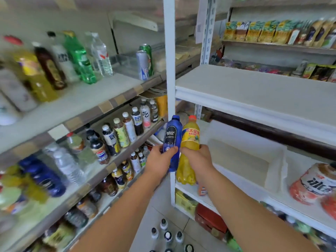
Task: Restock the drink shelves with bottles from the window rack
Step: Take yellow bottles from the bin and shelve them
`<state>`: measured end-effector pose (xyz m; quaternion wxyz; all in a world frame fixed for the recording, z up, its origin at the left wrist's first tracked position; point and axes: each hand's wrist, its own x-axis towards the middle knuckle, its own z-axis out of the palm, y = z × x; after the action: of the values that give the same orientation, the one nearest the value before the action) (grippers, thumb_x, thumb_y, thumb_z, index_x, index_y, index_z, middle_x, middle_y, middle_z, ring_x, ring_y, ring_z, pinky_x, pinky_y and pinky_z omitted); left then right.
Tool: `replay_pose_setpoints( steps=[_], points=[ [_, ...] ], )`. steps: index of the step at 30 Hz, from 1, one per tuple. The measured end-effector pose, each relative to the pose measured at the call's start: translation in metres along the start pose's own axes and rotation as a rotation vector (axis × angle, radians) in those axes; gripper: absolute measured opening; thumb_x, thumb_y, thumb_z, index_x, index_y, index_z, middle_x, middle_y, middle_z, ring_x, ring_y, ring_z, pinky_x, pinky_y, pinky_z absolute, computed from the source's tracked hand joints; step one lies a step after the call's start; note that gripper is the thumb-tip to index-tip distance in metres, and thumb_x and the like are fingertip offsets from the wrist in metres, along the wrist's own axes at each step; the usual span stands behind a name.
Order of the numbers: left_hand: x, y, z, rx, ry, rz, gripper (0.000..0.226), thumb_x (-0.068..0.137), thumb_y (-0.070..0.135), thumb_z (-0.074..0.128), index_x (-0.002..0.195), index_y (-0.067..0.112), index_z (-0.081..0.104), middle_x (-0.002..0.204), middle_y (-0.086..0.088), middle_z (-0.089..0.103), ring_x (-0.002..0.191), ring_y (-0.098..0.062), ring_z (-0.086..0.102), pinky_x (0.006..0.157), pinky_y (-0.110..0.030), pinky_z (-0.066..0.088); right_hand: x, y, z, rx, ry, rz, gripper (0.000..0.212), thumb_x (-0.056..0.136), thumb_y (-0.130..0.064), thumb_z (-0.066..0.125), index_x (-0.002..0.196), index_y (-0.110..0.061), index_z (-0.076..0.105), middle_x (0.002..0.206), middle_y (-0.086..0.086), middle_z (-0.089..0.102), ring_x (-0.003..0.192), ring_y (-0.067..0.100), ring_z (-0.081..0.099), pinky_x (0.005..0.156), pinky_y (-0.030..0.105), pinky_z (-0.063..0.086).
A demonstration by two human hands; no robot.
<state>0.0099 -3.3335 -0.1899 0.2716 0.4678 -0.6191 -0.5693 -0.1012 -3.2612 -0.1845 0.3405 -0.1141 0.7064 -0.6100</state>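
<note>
Forward, left grip (160,159) clasps blue bottle (171,135), right grip (198,159) orange bottle (190,137)

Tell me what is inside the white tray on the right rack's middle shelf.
In the white tray only its bare pale floor shows; no item is visible. Its near left corner is covered by the right grip and the yellow drink bottle it holds.

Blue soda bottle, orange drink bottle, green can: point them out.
blue soda bottle (171,137), head view, on its dark label.
orange drink bottle (190,136), head view, on its label.
green can (149,56), head view, on its right side.
</note>
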Motion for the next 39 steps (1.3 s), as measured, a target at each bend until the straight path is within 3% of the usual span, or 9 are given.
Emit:
replay_pose_setpoints(
  steps=[2, 6, 10, 12, 17, 21, 24, 30, 39],
  points=[
    [-0.022, -0.006, -0.033, 0.006, 0.087, 0.016, 0.039, 0.080, 0.045, 0.075, 0.104, 0.018, 0.059, 0.097, -0.003, 0.070, 0.081, -0.020, 0.070, 0.068, -0.038, 0.060, -0.023, 0.002, 0.025, -0.078, -0.077, -0.062, 0.052, 0.071, -0.024, 0.080, 0.112, -0.015, 0.049, 0.100, 0.008, 0.068, 0.085, 0.025, 0.069, 0.077, 0.042, 0.060],
    [-0.072, -0.013, -0.095, -0.032, 0.328, 0.031, 0.035, 0.078, 0.043, 0.077, 0.102, 0.025, 0.057, 0.101, -0.002, 0.070, 0.087, -0.021, 0.070, 0.076, -0.042, 0.059, -0.077, -0.002, 0.073, -0.137, -0.261, -0.225, 0.038, 0.076, -0.014, 0.077, 0.106, -0.021, 0.054, 0.084, -0.010, 0.063, 0.074, 0.008, 0.063, 0.049, 0.013, 0.044],
    [-0.118, -0.004, -0.152, -0.070, 0.543, 0.052, 0.033, 0.086, 0.030, 0.075, 0.111, 0.015, 0.059, 0.095, 0.000, 0.070, 0.076, -0.013, 0.069, 0.060, -0.027, 0.057, -0.131, -0.013, 0.117, -0.176, -0.422, -0.326, 0.040, 0.065, -0.028, 0.082, 0.101, -0.028, 0.062, 0.085, -0.011, 0.072, 0.076, 0.007, 0.069, 0.073, 0.032, 0.058],
    [-0.140, 0.004, -0.177, -0.054, 0.639, 0.094, 0.035, 0.085, 0.030, 0.076, 0.112, 0.017, 0.057, 0.094, 0.008, 0.068, 0.074, -0.002, 0.066, 0.057, -0.018, 0.052, -0.156, -0.022, 0.138, -0.169, -0.503, -0.357, 0.038, 0.067, -0.026, 0.082, 0.100, -0.027, 0.064, 0.084, -0.009, 0.073, 0.075, 0.008, 0.070, 0.074, 0.033, 0.058],
    [-0.191, 0.012, -0.246, -0.039, 0.778, 0.137, 0.049, 0.079, 0.030, 0.082, 0.117, 0.013, 0.057, 0.098, 0.002, 0.071, 0.082, -0.010, 0.070, 0.068, -0.026, 0.057, -0.212, -0.031, 0.194, -0.168, -0.656, -0.484, 0.038, 0.065, -0.037, 0.080, 0.099, -0.028, 0.064, 0.087, -0.008, 0.073, 0.079, 0.013, 0.070, 0.076, 0.040, 0.059],
    [-0.219, 0.012, -0.304, 0.016, 0.863, 0.146, 0.046, 0.077, 0.030, 0.084, 0.112, 0.018, 0.057, 0.099, 0.001, 0.071, 0.071, 0.002, 0.068, 0.057, -0.017, 0.053, -0.253, -0.032, 0.239, -0.132, -0.757, -0.539, 0.035, 0.068, -0.030, 0.081, 0.098, -0.027, 0.064, 0.088, -0.007, 0.073, 0.078, 0.009, 0.070, 0.075, 0.037, 0.058],
    [-0.223, 0.013, -0.351, 0.080, 0.955, 0.173, 0.048, 0.073, 0.034, 0.085, 0.111, 0.021, 0.058, 0.099, 0.006, 0.071, 0.082, -0.006, 0.070, 0.066, -0.023, 0.056, -0.277, -0.040, 0.280, -0.094, -0.823, -0.580, 0.033, 0.072, -0.022, 0.081, 0.100, -0.026, 0.065, 0.084, -0.007, 0.073, 0.071, 0.002, 0.068, 0.067, 0.027, 0.052],
    [-0.193, 0.017, -0.469, 0.112, 1.046, 0.240, 0.061, 0.069, 0.032, 0.086, 0.120, 0.020, 0.053, 0.108, 0.004, 0.070, 0.092, -0.012, 0.071, 0.083, -0.040, 0.060, -0.305, -0.056, 0.375, -0.046, -0.852, -0.615, 0.041, 0.066, -0.031, 0.084, 0.102, -0.032, 0.064, 0.083, -0.012, 0.074, 0.071, 0.004, 0.071, 0.070, 0.035, 0.060],
    [-0.119, -0.003, -0.600, 0.133, 1.106, 0.142, 0.054, 0.076, 0.024, 0.085, 0.113, 0.017, 0.046, 0.108, -0.001, 0.064, 0.095, -0.019, 0.063, 0.086, -0.038, 0.053, -0.305, -0.068, 0.471, -0.072, -0.862, -0.642, 0.050, 0.068, -0.025, 0.087, 0.110, -0.033, 0.062, 0.091, -0.010, 0.074, 0.080, 0.006, 0.071, 0.080, 0.040, 0.060]
  ],
)
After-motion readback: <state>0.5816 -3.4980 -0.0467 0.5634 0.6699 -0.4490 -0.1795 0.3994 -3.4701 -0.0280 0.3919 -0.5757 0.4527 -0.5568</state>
